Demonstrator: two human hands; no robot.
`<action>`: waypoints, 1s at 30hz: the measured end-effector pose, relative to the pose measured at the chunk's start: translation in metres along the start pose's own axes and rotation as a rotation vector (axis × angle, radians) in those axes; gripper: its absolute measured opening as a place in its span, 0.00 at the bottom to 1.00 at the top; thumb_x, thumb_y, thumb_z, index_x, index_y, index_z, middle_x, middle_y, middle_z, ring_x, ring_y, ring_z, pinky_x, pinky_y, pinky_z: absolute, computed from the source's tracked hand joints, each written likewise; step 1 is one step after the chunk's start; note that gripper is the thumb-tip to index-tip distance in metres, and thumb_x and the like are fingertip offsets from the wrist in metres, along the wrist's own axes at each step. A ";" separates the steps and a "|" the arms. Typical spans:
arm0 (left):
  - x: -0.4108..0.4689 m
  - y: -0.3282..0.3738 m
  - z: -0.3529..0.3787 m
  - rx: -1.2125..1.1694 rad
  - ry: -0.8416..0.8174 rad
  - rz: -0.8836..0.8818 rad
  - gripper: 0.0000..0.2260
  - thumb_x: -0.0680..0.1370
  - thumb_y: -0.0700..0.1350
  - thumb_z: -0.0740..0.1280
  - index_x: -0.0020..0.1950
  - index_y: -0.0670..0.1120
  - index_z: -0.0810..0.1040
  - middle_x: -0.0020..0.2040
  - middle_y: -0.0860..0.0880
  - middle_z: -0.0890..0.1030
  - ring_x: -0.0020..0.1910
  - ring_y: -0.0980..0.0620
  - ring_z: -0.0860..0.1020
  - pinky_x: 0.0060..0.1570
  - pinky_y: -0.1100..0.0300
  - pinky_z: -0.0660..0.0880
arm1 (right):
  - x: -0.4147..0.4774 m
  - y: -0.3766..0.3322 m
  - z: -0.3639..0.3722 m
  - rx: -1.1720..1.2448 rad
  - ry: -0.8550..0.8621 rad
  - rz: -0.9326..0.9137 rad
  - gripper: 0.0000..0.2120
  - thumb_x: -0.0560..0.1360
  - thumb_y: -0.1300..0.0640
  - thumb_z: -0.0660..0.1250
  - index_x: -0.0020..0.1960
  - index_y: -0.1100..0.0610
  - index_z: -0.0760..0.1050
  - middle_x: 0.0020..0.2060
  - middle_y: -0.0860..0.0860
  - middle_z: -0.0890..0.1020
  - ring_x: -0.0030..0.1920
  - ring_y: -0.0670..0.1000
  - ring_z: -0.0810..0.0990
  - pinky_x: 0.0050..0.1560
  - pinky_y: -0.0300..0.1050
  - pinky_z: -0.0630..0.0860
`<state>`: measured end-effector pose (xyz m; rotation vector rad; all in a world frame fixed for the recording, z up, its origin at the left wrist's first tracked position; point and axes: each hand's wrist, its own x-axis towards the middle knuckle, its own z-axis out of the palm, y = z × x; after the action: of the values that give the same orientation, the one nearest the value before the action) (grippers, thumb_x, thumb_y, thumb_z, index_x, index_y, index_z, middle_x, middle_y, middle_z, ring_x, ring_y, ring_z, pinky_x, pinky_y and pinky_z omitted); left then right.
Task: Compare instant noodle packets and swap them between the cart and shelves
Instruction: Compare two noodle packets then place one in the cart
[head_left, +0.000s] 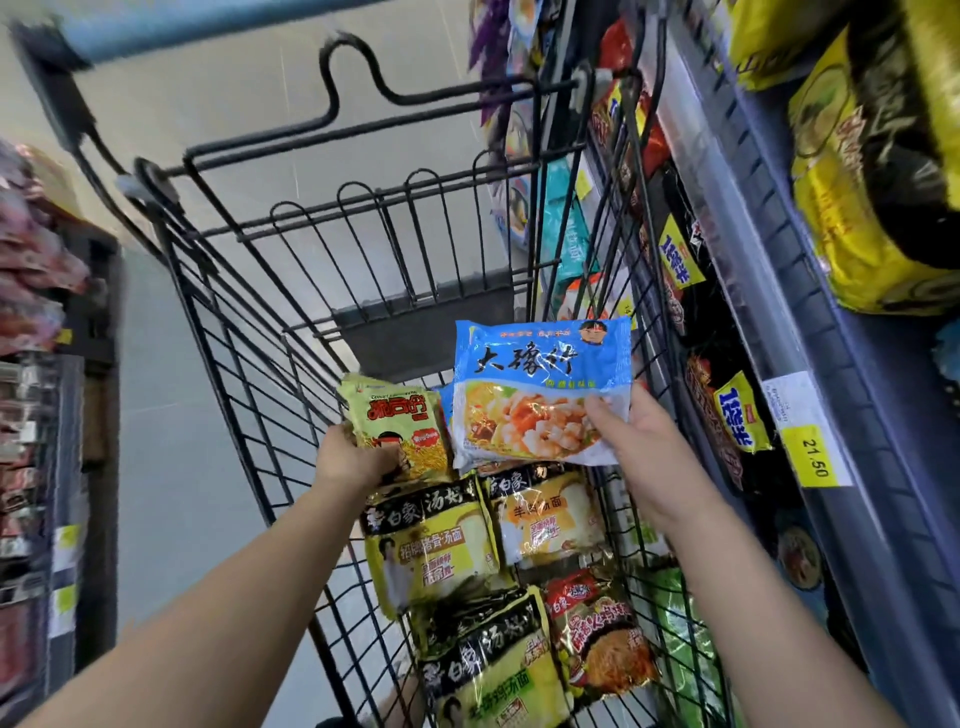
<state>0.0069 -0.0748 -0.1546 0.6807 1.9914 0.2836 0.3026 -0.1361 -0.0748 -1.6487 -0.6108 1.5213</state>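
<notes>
Aisle: cart just beside rt shelf.

A wire cart stood in the aisle, shelves close along its right side and another rack well apart on its left. Over the packets lying in the cart, the left hand held a first packet just left of, and partly behind, a second packet held by the right hand. A price tag sat on the shelf edge at right.

Both bare forearms are reaching forward, the left hand is gripping a yellow packet — the right hand is pinching a blue packet.
</notes>
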 end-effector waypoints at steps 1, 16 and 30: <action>-0.004 0.002 -0.003 -0.007 -0.019 -0.002 0.22 0.70 0.40 0.80 0.58 0.43 0.74 0.53 0.44 0.84 0.49 0.42 0.84 0.55 0.43 0.82 | -0.003 -0.002 0.001 -0.009 -0.002 -0.001 0.13 0.85 0.56 0.64 0.68 0.49 0.76 0.59 0.46 0.86 0.61 0.49 0.84 0.63 0.50 0.79; -0.128 0.063 -0.125 -0.338 -0.332 0.387 0.21 0.76 0.37 0.75 0.67 0.47 0.74 0.57 0.43 0.86 0.53 0.42 0.86 0.52 0.48 0.83 | -0.078 -0.091 0.015 -0.031 -0.043 -0.144 0.15 0.83 0.54 0.65 0.69 0.49 0.76 0.62 0.48 0.85 0.64 0.51 0.83 0.72 0.61 0.72; -0.253 0.096 -0.226 -0.563 -0.503 0.663 0.34 0.62 0.41 0.82 0.67 0.44 0.75 0.59 0.43 0.86 0.52 0.47 0.87 0.45 0.60 0.83 | -0.187 -0.188 0.016 0.147 -0.064 -0.340 0.11 0.82 0.59 0.64 0.63 0.53 0.78 0.56 0.52 0.87 0.53 0.49 0.87 0.52 0.45 0.85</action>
<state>-0.0619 -0.1226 0.1876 0.9093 1.0848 0.9278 0.2870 -0.1738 0.1874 -1.3133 -0.7525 1.3383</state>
